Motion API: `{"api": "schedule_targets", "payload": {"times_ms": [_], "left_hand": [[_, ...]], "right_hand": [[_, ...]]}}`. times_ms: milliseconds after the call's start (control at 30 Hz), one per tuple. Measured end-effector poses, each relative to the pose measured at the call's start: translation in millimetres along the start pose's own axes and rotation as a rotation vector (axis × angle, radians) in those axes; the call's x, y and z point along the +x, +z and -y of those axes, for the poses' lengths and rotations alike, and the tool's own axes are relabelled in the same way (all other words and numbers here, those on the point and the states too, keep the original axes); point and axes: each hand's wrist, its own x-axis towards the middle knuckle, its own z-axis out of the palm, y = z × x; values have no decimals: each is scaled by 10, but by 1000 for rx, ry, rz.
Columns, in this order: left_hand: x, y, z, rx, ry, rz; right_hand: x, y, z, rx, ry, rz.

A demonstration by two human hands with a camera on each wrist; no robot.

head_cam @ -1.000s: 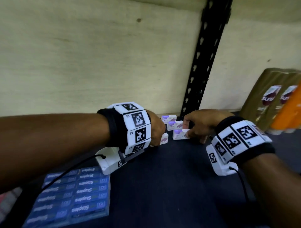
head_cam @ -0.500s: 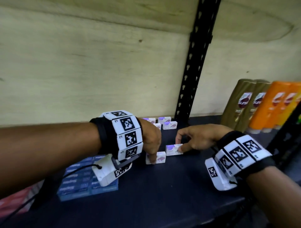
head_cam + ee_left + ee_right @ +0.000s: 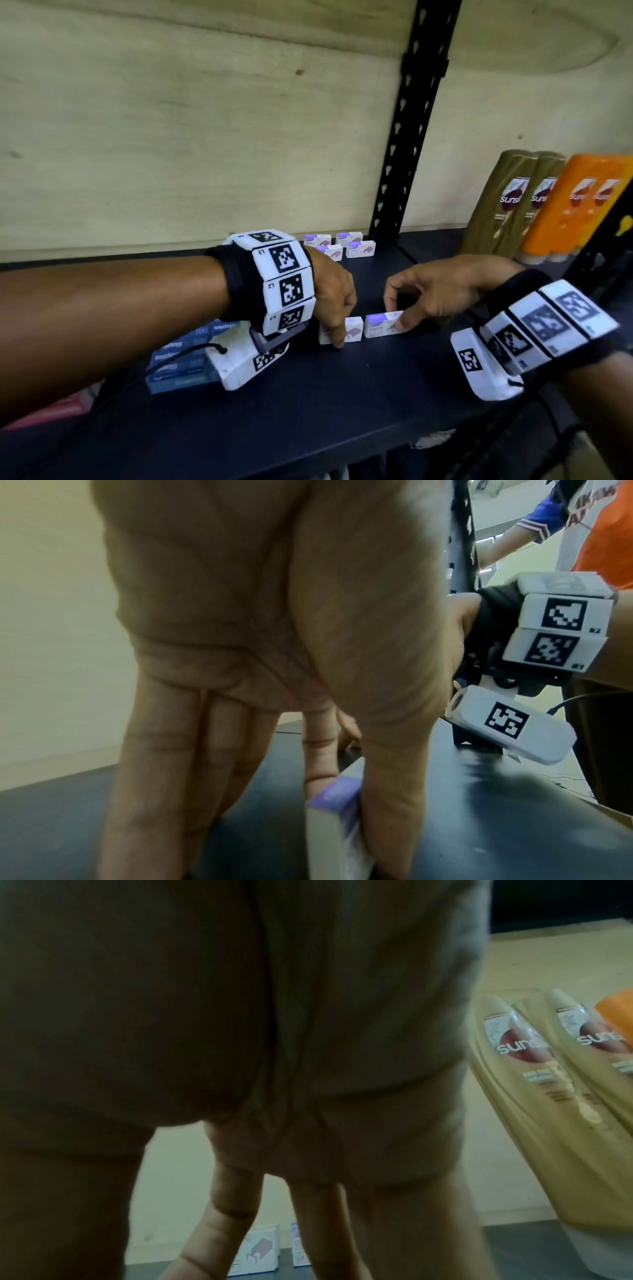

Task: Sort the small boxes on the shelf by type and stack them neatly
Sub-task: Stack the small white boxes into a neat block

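Two small white boxes with purple tops stand side by side on the dark shelf [image 3: 308, 411]. My left hand [image 3: 337, 337] pinches the left box [image 3: 352, 330] from above; in the left wrist view the thumb and a finger flank this box [image 3: 325, 831]. My right hand [image 3: 399, 322] grips the right box [image 3: 378, 325], thumb on its front, index finger curled above it. Several more boxes of the same kind [image 3: 358, 248] sit at the back of the shelf, also visible past my right fingers as back boxes [image 3: 257, 1250].
A stack of blue staple boxes [image 3: 178, 356] lies at the left behind my left wrist. A black slotted post [image 3: 411, 137] rises at the back. Tan shampoo bottles [image 3: 510, 205] and orange bottles [image 3: 582, 205] stand at the right. A pale wooden panel [image 3: 171, 154] backs the shelf.
Both hands have drawn one box each from the back group toward the shelf's front. The two boxes now stand next to each other, almost touching.
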Motion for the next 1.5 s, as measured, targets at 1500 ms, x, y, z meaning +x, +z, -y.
{"api": "schedule_targets", "payload": {"times_ms": [1500], "left_hand": [[237, -295, 568, 27, -242, -164]], "right_hand": [[581, -574, -16, -68, 63, -338]]}}
